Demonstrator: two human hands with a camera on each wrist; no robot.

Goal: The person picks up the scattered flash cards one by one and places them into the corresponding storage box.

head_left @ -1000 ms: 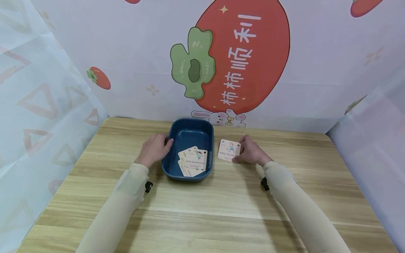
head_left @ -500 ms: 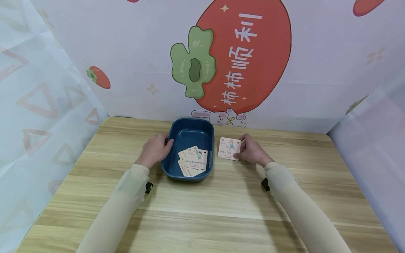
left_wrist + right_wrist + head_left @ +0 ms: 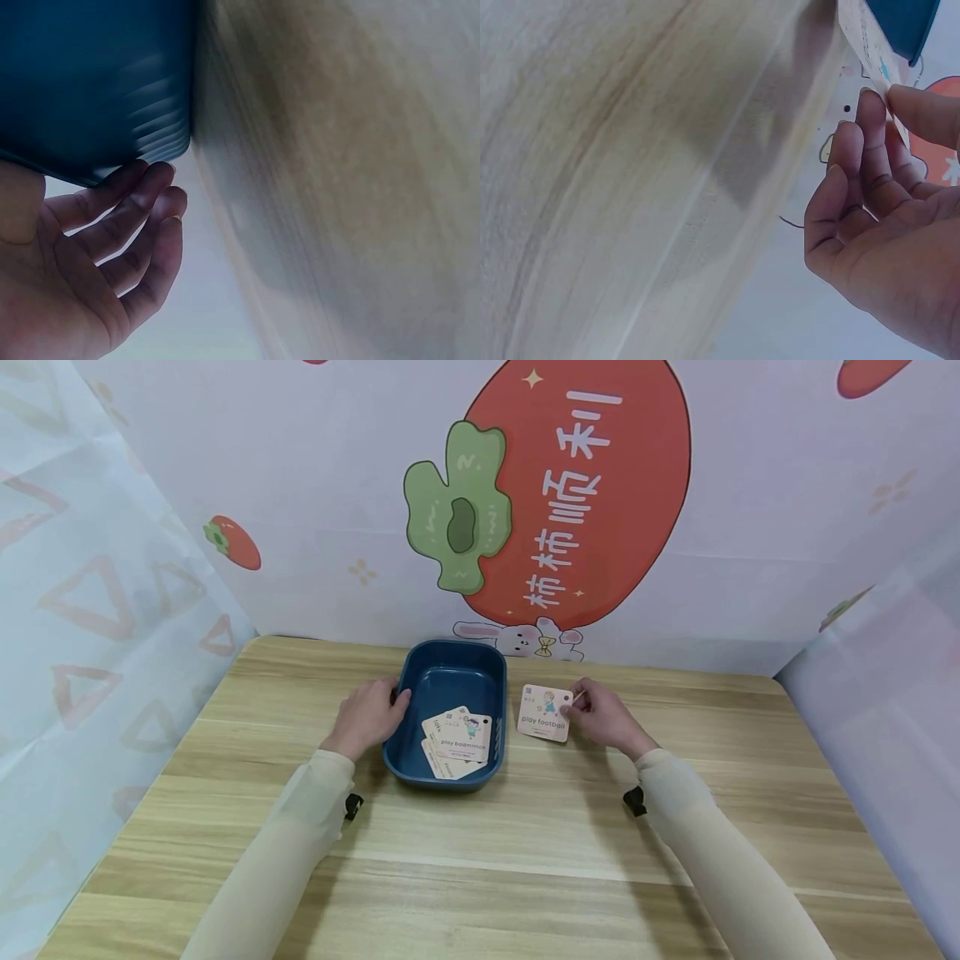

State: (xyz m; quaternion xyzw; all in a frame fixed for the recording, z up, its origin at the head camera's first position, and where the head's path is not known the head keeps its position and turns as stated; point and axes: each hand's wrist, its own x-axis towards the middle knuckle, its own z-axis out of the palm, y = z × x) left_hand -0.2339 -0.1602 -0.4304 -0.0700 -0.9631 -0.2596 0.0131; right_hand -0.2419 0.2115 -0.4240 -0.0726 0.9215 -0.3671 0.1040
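My left hand (image 3: 365,717) holds the left side of a dark blue plastic bin (image 3: 452,683), thumb over the rim and fingertips at the ribbed outer wall in the left wrist view. Inside the bin's near end lie several overlapping picture cards; the top card (image 3: 462,745) reads "play badminton". To the right of the bin, my right hand (image 3: 606,718) pinches a "play football" flash card (image 3: 542,723) by its right edge. The right wrist view shows this card (image 3: 867,46) tilted between thumb and forefinger, the other fingers loosely bent.
The bin stands near the back of the wood-grain table (image 3: 480,877). Directly behind rises a white backdrop (image 3: 330,593) printed with a big red persimmon, and more printed cloth (image 3: 112,635) closes off both sides.
The right hand has shifted its grip on the football card, the thumb moving up along the right edge so that the full printed words now show. The left hand and bin stay put.
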